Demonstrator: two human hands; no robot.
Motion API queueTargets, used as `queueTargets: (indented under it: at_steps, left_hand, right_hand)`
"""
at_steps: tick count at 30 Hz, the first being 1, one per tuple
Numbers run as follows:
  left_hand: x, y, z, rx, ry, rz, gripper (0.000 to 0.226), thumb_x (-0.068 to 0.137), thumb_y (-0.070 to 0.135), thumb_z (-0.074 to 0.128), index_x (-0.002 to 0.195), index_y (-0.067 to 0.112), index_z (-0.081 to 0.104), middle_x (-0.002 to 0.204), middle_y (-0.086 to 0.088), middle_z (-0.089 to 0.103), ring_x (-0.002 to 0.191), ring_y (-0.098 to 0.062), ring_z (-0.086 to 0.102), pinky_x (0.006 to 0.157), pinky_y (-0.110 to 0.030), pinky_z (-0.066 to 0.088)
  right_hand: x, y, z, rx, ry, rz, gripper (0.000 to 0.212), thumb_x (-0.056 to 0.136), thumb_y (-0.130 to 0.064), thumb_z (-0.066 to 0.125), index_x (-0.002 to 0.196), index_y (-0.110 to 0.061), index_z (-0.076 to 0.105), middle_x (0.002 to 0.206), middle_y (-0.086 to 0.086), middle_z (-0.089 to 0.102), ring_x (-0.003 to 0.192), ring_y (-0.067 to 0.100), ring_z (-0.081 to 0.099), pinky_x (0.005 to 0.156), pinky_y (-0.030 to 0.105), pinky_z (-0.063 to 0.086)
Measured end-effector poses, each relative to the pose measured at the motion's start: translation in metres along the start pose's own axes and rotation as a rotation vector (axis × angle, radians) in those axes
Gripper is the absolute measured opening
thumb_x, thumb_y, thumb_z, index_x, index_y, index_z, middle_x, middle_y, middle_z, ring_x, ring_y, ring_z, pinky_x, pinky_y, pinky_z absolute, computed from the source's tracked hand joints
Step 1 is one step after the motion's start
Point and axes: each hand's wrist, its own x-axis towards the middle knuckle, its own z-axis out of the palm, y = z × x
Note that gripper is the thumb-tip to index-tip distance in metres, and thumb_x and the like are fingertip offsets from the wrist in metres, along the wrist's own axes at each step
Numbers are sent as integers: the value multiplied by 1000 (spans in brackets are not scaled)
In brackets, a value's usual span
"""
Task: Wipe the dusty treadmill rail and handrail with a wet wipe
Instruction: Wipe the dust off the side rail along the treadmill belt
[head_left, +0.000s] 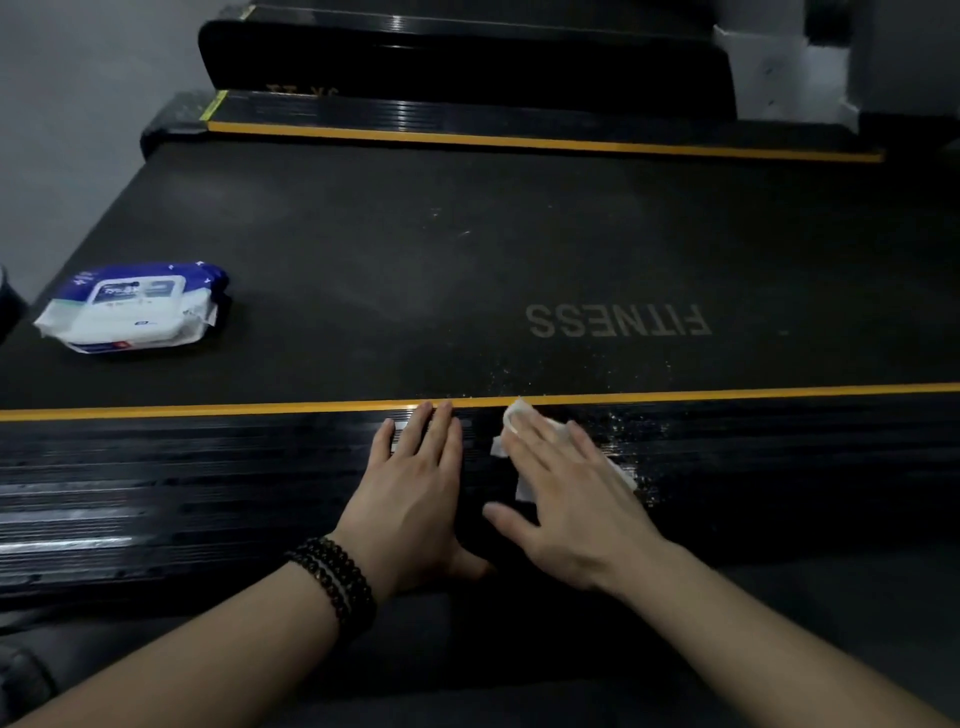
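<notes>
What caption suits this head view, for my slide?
Right hand presses a wet wipe on the treadmill's near side rail; left hand rests flat beside.

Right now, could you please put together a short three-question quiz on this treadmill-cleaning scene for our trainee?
1. True or false: the right hand presses the wet wipe flat on the near side rail.
2. Where does the wipes pack lie? A) on the belt, to the left; B) on the far rail; C) under the left hand.
3. Fill in: dust specks still show on the rail to the ____ of the wipe.

Key: 1 true; 2 A; 3 right.
</notes>
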Motion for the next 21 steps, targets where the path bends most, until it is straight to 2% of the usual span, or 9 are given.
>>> queueTargets:
  at_steps: [4,9,15,19,21]
  left_hand:
    - [1,0,0,-6,-5,2,144,65,91,57,158,7,-15,166,-10,-24,152,-27,-25,125,-53,-5]
    - [0,1,-1,3,-10,-3,145,65,91,57,158,6,-14,166,-10,-24,152,-27,-24,125,-53,-4]
    - [0,1,0,6,2,-1,143,66,91,57,158,7,-14,166,-11,-23,152,-27,-24,125,-52,-4]
    - [0,1,-1,14,-3,-3,144,65,91,57,158,6,-14,166,-11,-22,153,-27,-22,125,-52,-4]
    - [0,1,-1,13,0,-5,145,64,92,56,158,6,-12,167,-11,-21,153,-27,-21,125,-52,-4]
  right_hand:
    - [-21,17,0,-37,-20,36,94,83,-76,5,160,-23,-1,165,-9,-13,148,0,-18,121,32,-12]
    - [9,16,-1,-7,24,104,100,79,-78,2,160,-19,2,166,-5,-8,150,5,-15,123,37,-8]
    - [-16,3,3,-8,-15,5,87,91,-74,18,160,-24,-2,165,-10,-13,147,-1,-20,121,33,-13]
    - [4,13,-3,-42,8,79,96,81,-77,1,160,-21,2,166,-7,-7,150,3,-12,123,37,-9]
    - [15,9,-1,-17,26,93,101,78,-77,-1,160,-20,4,167,-5,-6,150,4,-12,123,38,-7]
